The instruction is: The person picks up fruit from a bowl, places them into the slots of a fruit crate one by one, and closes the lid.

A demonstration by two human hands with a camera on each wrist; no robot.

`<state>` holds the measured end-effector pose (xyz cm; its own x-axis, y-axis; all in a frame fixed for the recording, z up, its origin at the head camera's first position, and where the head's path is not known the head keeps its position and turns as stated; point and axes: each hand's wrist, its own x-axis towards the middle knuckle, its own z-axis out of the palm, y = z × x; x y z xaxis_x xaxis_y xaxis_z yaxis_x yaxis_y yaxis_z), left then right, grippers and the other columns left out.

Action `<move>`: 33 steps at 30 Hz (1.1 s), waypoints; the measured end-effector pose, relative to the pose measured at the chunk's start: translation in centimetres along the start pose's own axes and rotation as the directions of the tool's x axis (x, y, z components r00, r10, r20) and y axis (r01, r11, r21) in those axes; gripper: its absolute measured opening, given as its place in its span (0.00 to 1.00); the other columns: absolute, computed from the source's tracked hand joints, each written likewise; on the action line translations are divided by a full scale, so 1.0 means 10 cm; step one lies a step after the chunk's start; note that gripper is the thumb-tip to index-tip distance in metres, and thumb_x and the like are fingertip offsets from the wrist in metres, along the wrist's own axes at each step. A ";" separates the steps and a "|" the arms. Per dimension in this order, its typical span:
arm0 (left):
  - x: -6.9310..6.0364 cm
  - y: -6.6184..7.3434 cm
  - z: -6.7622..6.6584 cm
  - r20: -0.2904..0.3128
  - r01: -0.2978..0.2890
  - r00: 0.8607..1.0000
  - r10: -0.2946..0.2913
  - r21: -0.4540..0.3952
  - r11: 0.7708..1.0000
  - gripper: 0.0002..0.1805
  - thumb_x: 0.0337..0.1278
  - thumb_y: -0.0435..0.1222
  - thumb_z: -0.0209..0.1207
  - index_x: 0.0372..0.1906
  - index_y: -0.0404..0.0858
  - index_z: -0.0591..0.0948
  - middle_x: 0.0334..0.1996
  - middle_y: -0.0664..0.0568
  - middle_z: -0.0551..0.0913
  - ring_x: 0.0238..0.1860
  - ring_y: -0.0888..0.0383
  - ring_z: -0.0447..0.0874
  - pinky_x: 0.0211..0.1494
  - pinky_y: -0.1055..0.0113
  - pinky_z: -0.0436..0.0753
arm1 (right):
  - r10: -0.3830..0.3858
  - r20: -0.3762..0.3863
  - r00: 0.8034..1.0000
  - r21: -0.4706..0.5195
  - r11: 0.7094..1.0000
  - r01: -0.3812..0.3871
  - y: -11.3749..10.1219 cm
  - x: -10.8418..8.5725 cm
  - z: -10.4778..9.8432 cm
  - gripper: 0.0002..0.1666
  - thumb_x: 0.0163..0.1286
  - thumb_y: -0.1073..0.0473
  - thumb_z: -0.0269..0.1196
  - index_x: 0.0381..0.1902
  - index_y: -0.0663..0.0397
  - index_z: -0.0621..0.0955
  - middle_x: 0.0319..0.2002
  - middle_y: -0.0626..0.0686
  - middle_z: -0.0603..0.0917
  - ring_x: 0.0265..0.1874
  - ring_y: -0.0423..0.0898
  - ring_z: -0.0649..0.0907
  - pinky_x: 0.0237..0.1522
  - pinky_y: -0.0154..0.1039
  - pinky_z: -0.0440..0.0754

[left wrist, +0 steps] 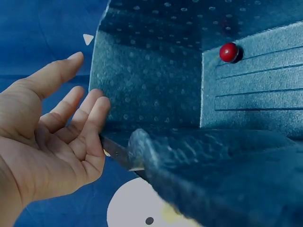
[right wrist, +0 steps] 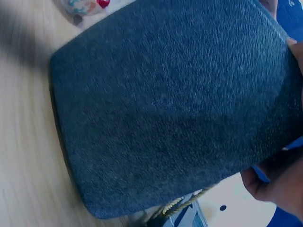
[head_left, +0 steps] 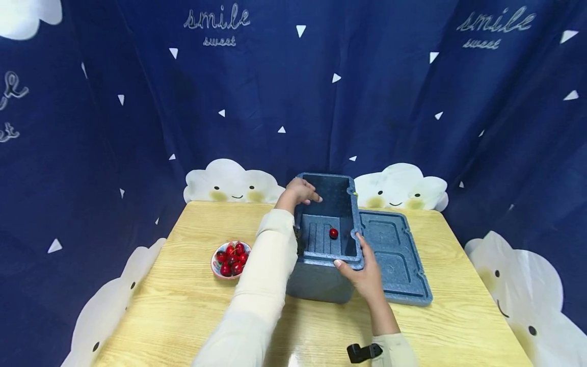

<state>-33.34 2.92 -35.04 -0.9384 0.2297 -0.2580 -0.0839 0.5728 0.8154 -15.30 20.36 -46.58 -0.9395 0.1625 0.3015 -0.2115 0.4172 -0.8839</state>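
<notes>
Backdrop's a dark blue curtain (head_left: 293, 76) with white triangles and smiley clouds, and a pale wood-grain desk (head_left: 183, 300) sits in front of it. Main container is a deep, blue-grey rectangular box (head_left: 319, 282) of textured foam-like material, standing on the desk with its top off. The matching flat blue-grey lid (head_left: 390, 244) lies on the desk just right of it.

The right hand (head_left: 368, 272) is gripping the box by its near right corner, thumb on the near side and fingers round the right side. The left hand (head_left: 299, 192) is up at the far left corner, fingers loosely bent at the rim, thumb spread away from them, nothing pinched in it.

Left of the box there's a small patterned white bowl with a reddish rim (head_left: 218, 274), heaped with shiny red cherries (head_left: 236, 268). Box contents: one lone round red cherry (head_left: 334, 233) on the ribbed floor, close to the right wall.
</notes>
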 end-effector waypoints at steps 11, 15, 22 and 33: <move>-0.12 -0.22 -0.17 -0.007 -0.217 0.976 0.217 -0.003 0.976 0.25 0.49 0.40 0.68 0.54 0.37 0.77 0.49 0.44 0.76 0.42 0.49 0.79 0.45 0.59 0.76 | 0.096 0.156 0.983 -0.048 0.995 -0.090 0.07 0.15 -0.08 0.56 0.50 0.51 0.73 0.71 0.48 0.55 0.65 0.65 0.61 0.61 0.61 0.64 0.58 0.58 0.61; -0.26 -0.30 -0.21 -0.045 -0.279 0.960 0.277 -0.057 0.959 0.24 0.49 0.40 0.67 0.52 0.39 0.77 0.44 0.45 0.79 0.43 0.50 0.78 0.44 0.58 0.76 | 0.061 0.175 0.983 -0.123 0.992 -0.040 0.00 0.19 -0.10 0.64 0.47 0.47 0.73 0.73 0.48 0.47 0.67 0.65 0.54 0.64 0.63 0.58 0.57 0.63 0.58; -0.45 -0.44 -0.20 -0.069 -0.341 0.940 0.335 -0.122 0.932 0.23 0.50 0.40 0.66 0.53 0.39 0.78 0.42 0.45 0.79 0.45 0.51 0.76 0.44 0.58 0.76 | 0.137 0.197 0.971 -0.192 0.976 -0.099 0.03 0.19 -0.09 0.67 0.46 0.42 0.73 0.74 0.46 0.44 0.69 0.64 0.50 0.66 0.65 0.54 0.58 0.64 0.57; -0.67 -0.80 -0.15 -0.239 -0.422 0.900 0.366 -0.262 0.868 0.22 0.50 0.33 0.66 0.52 0.31 0.77 0.41 0.40 0.81 0.43 0.49 0.79 0.45 0.58 0.77 | 0.108 0.198 0.974 -0.159 0.984 -0.076 0.00 0.18 -0.09 0.67 0.47 0.45 0.73 0.74 0.48 0.45 0.69 0.65 0.50 0.66 0.65 0.53 0.59 0.64 0.56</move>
<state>-26.89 -4.42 -39.03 -0.9549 0.2283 0.1900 0.2358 0.1936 0.9523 -16.73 21.49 -45.69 -0.9915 0.0260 0.1276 -0.0935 0.5406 -0.8361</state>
